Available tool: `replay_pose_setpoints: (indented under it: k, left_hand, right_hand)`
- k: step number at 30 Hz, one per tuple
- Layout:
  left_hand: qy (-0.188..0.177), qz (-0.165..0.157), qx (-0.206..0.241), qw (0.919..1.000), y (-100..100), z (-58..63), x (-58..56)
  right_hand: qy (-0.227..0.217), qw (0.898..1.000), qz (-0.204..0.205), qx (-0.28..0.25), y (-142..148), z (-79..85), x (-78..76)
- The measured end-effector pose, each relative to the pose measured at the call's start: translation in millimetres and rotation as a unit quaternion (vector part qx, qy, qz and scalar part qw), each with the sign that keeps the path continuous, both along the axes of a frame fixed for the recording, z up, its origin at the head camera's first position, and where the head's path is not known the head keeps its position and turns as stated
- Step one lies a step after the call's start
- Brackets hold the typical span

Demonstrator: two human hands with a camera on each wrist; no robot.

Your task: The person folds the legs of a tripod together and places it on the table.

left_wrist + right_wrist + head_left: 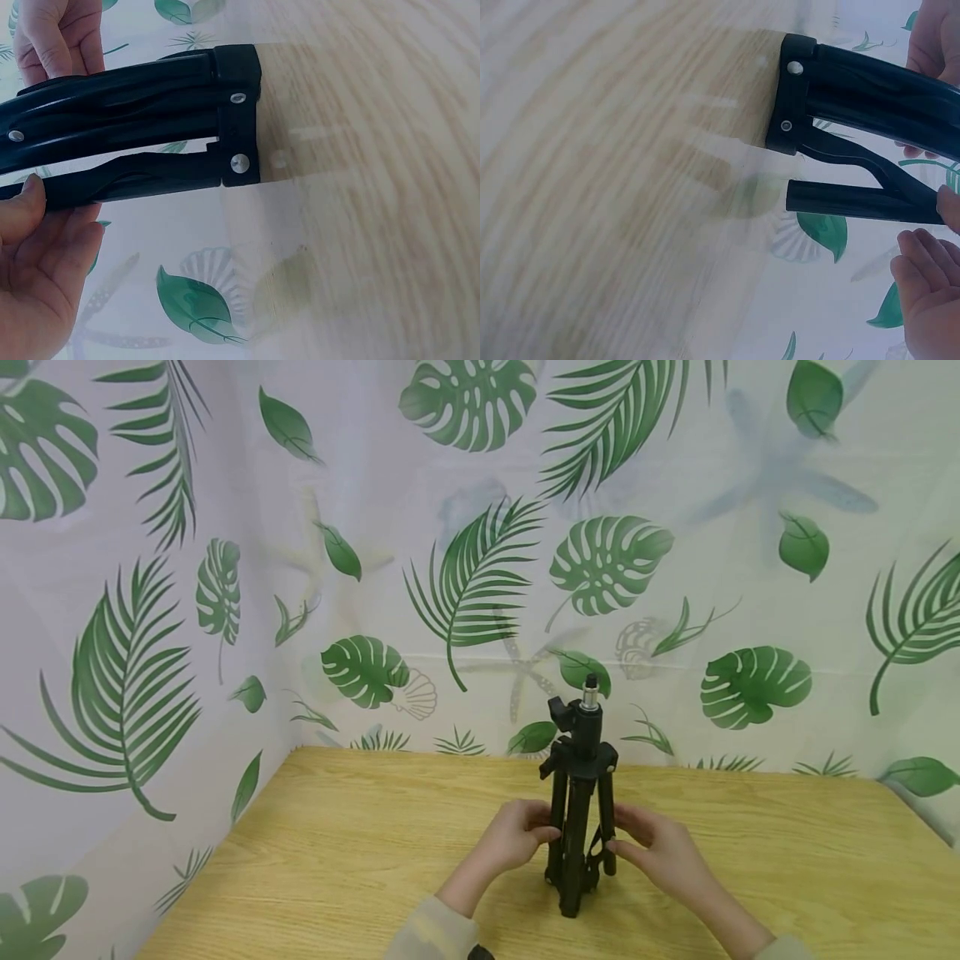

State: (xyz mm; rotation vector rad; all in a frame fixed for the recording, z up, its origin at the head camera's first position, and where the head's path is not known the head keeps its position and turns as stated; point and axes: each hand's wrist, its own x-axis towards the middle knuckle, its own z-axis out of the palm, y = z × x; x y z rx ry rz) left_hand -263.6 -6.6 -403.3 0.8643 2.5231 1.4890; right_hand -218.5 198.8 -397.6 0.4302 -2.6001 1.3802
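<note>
A black tripod light stand (576, 827) stands upright on the table, its legs folded nearly together and a silver stud (590, 695) on top. From the left, my left hand (517, 837) grips the near-side leg between thumb and fingers. On the other side my right hand (667, 850) pinches the right leg, thumb in front and fingers behind. The right wrist view shows that leg (855, 201) swung slightly out, joined by a slanting brace (851, 150) to the bottom bracket (786, 97). In the left wrist view the leg (142, 180) by my left hand (45, 277) sits close in.
Wood-grain tabletop (337, 835) extends around the stand. Behind it and to the left hang white cloths (360, 585) printed with green leaves. A small dark object (480, 952) shows beside my left sleeve (435, 931) at the bottom edge.
</note>
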Motion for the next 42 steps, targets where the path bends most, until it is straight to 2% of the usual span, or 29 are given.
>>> replay_pose_setpoints:
  k: [4, 11, 21, 30, 35, 42]
  left_hand:
    - [-0.009, -0.006, 0.003, 0.9999, 1, -0.6, -1.0]
    - [0.003, -0.012, -0.003, 0.9999, 1, -1.1, -1.6]
    - [0.006, -0.010, 0.005, 0.9999, 3, -2.9, -2.9]
    - [0.023, 0.023, -0.006, 0.9994, 1, -2.7, -1.0]
    - [0.011, 0.035, -0.005, 0.9993, -9, -0.8, 3.2]
    - [-0.009, -0.008, -0.016, 0.9998, -21, 5.1, 10.8]
  right_hand:
    - [-0.005, 1.000, 0.011, -0.006, 1, -1.7, -0.5]
    - [-0.011, 1.000, 0.025, -0.013, 0, -4.1, -1.1]
    - [0.002, 1.000, 0.016, 0.002, -1, -0.9, -0.2]
    - [0.011, 1.000, -0.007, 0.022, -1, -0.8, 0.8]
    - [-0.003, 1.000, -0.016, 0.020, -2, -2.5, 2.6]
    - [-0.001, 0.999, -0.039, 0.025, -5, -0.2, 8.6]
